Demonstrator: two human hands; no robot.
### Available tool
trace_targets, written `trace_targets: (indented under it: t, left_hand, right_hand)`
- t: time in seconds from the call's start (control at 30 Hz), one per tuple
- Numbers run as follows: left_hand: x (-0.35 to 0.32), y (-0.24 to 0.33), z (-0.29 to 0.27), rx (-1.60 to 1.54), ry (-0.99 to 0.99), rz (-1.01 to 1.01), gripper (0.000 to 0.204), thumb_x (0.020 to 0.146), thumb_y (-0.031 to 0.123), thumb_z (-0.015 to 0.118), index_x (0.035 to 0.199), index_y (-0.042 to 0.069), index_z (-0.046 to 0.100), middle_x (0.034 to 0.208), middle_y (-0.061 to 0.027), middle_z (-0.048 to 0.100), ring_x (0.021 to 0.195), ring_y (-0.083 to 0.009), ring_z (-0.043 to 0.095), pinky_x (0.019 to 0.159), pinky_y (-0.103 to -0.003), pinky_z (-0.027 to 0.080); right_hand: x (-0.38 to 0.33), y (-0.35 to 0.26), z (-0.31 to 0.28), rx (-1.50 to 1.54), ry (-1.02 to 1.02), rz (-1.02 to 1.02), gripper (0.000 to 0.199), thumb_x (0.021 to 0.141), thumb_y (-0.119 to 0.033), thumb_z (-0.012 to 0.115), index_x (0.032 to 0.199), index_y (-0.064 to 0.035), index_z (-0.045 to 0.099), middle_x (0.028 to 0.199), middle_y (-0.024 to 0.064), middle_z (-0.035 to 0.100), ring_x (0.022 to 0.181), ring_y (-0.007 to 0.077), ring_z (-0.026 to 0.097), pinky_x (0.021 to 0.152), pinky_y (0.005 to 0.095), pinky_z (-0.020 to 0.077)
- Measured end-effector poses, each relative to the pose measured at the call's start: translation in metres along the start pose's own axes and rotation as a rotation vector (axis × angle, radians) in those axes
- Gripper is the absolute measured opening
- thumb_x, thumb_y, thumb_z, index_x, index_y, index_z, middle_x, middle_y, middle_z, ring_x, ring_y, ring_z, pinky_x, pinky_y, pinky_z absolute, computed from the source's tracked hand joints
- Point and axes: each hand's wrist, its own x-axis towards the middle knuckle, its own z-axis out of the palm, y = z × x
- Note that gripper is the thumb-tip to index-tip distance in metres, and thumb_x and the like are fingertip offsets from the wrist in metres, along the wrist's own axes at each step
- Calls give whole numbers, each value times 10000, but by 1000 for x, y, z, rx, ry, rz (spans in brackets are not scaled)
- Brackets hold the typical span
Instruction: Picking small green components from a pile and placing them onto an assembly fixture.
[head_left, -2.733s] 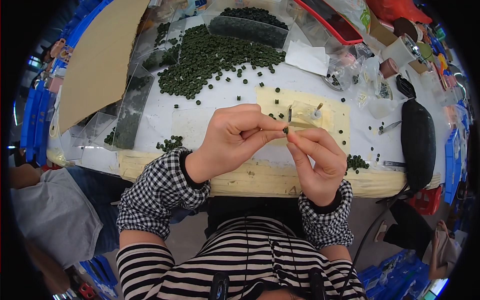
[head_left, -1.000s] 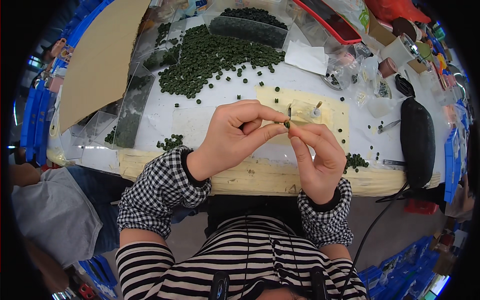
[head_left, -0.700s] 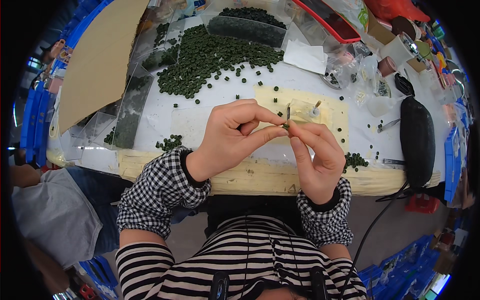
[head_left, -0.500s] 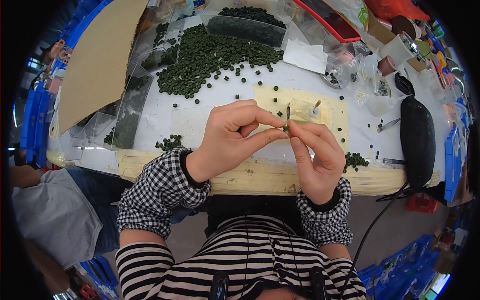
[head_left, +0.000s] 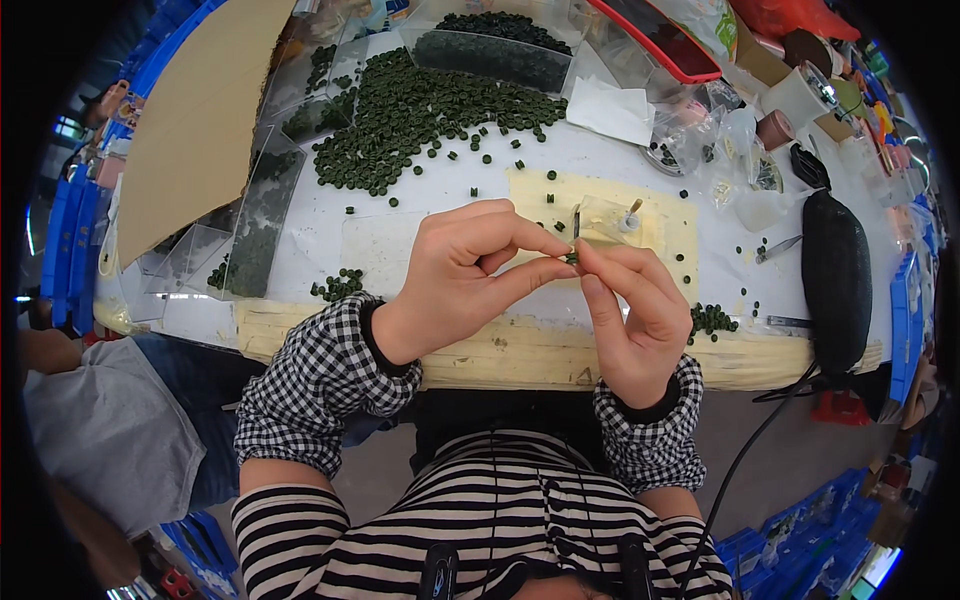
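Observation:
Between the thumb and index finger of my left hand (head_left: pixel 462 275) is a small dark green spool-shaped piece (head_left: pixel 571 257), mostly covered by fingertips. My right hand (head_left: pixel 640 315) closes on the same piece from the other side, fingertips meeting those of the left. Just beyond the fingers stands a thin dark upright blade-like strip (head_left: pixel 577 222) beside a pale block (head_left: pixel 607 216) on a yellowish sheet (head_left: pixel 655 205). A few loose green pieces (head_left: pixel 550 198) lie past my fingertips. Small heaps of the same pieces rest left of my left wrist (head_left: pixel 340 285) and right of my right hand (head_left: pixel 712 320).
A large spread of green pieces (head_left: pixel 400 110) covers the far left, beside clear bins (head_left: pixel 265 215) and cardboard (head_left: pixel 205 110). A red-edged phone (head_left: pixel 660 40), white paper (head_left: pixel 610 112), tweezers (head_left: pixel 778 249) and a black pouch (head_left: pixel 835 280) lie right. Another person (head_left: pixel 110 430) sits left.
Both hands keep their place with the small piece between the fingertips. Only a very slight shift of the piece and fingers shows.

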Motion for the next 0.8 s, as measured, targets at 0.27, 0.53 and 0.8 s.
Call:
trace_targets:
  t: [0.27,0.53,0.8]
  left_hand:
    - [0,0,1,-13,-1,-23,186,703,53,800,869,56,716,541,44,350,483,-50,305,465,-235,213]
    - [-1,0,0,-22,-9,-38,186,715,41,785,889,53,721,546,43,352,488,-51,306,468,-234,219]
    - [-1,-2,2,-32,0,-28,256,762,-4,724,1010,61,723,568,40,360,520,-57,323,482,-232,242]
  right_hand:
    - [0,0,0,0,-3,3,262,810,66,648,1063,7,681,904,104,642,781,160,610,696,242,490]
    - [0,0,0,3,-1,4,261,806,68,649,1058,7,682,901,105,643,778,161,611,694,243,490]
    - [-2,4,0,4,1,-10,276,790,71,654,1057,6,683,895,108,640,778,171,610,701,246,489]
